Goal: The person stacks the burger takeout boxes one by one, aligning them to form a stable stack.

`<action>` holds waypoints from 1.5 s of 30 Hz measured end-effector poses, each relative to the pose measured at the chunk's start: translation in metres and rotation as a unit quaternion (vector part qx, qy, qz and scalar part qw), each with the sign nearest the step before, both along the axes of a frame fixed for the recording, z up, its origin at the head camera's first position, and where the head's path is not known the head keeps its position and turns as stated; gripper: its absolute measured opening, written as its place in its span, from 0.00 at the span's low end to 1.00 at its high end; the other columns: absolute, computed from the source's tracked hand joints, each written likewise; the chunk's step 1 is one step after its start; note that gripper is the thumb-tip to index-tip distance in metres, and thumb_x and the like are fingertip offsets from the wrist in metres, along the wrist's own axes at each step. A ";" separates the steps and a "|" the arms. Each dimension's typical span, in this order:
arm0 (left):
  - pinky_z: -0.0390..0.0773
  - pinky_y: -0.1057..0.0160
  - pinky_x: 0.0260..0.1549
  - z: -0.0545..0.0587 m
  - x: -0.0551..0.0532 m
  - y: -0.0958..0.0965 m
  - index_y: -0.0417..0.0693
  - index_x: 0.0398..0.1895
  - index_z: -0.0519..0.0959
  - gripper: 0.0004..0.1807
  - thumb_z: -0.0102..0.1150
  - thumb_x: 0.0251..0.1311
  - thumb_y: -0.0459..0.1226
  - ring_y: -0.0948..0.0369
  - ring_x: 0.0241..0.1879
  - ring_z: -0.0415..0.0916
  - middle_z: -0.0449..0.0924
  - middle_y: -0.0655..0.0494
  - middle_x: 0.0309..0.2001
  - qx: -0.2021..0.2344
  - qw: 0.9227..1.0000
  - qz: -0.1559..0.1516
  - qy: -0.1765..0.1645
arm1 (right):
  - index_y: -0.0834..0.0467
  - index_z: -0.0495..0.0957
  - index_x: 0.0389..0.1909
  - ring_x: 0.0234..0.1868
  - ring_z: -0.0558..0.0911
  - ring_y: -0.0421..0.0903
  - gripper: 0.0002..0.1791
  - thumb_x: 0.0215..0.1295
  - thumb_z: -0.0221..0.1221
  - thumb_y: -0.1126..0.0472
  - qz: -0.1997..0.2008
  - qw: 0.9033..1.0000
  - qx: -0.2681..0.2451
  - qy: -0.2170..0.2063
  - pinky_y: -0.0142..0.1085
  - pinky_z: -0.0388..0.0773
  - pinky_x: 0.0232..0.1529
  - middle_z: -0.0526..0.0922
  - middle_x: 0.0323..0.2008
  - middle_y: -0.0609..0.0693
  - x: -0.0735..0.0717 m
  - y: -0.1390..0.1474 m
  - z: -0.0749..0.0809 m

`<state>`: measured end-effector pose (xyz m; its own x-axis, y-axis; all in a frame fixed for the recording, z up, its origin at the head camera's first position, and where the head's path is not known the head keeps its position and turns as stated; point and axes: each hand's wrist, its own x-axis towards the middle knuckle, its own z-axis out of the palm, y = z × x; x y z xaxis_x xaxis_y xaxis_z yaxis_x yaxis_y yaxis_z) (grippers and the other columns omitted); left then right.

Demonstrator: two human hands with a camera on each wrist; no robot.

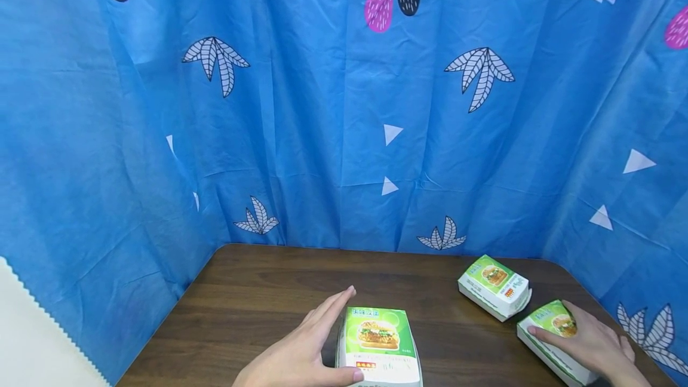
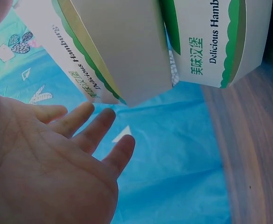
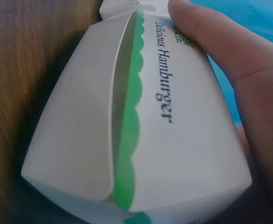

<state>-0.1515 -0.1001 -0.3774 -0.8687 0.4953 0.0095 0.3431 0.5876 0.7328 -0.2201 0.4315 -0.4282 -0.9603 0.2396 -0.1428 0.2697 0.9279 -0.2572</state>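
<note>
A green-and-white hamburger box (image 1: 380,339) stands near the front middle of the table. My left hand (image 1: 301,345) is at its left side, fingers extended and thumb at its front edge; whether they press it, I cannot tell. In the left wrist view, the left hand (image 2: 52,154) has straight, spread fingers near the corner of one box (image 2: 127,51). A second box (image 2: 206,42) shows beside that one, closer to the table. At right, my right hand (image 1: 596,339) grips another hamburger box (image 1: 548,348) across its top, thumb along the printed lid (image 3: 188,130). Its other fingers are mostly hidden.
Another hamburger box (image 1: 494,285) lies at the table's back right, just behind the right hand's box. A brown wooden table (image 1: 258,309) carries everything. Blue patterned curtains (image 1: 322,106) hang behind it and on both sides.
</note>
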 end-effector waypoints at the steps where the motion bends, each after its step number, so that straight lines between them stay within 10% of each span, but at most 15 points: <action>1: 0.64 0.33 0.57 0.000 0.000 0.000 0.86 0.72 0.39 0.54 0.61 0.45 0.69 0.55 0.68 0.53 0.46 0.72 0.74 0.000 1.000 0.000 0.003 | 0.75 0.49 0.67 0.51 0.65 0.78 0.67 0.48 0.52 0.20 -0.002 1.000 -0.002 -0.002 0.72 0.63 0.45 0.57 0.59 0.81 0.000 0.000 -0.001; 19: 0.62 0.34 0.60 -0.001 -0.002 0.001 0.84 0.72 0.37 0.54 0.61 0.47 0.68 0.56 0.70 0.52 0.42 0.75 0.75 0.006 1.000 -0.008 0.014 | 0.80 0.49 0.64 0.47 0.68 0.78 0.69 0.47 0.53 0.19 -0.037 0.999 -0.022 -0.012 0.69 0.68 0.37 0.59 0.54 0.83 0.002 -0.003 0.002; 32: 0.64 0.38 0.60 -0.003 -0.001 -0.002 0.84 0.72 0.37 0.54 0.62 0.48 0.66 0.60 0.71 0.51 0.42 0.81 0.73 0.027 0.999 -0.017 0.016 | 0.80 0.47 0.66 0.50 0.69 0.76 0.68 0.51 0.51 0.21 -0.003 1.000 -0.025 -0.002 0.70 0.68 0.36 0.58 0.58 0.82 0.003 -0.006 0.015; 45: 0.63 0.39 0.62 -0.001 -0.001 -0.001 0.83 0.73 0.37 0.47 0.54 0.56 0.66 0.62 0.72 0.50 0.44 0.80 0.73 0.011 0.999 -0.009 0.034 | 0.79 0.41 0.69 0.45 0.77 0.61 0.63 0.59 0.51 0.27 0.057 0.994 -0.077 0.048 0.48 0.75 0.35 0.65 0.55 0.80 0.005 -0.023 0.038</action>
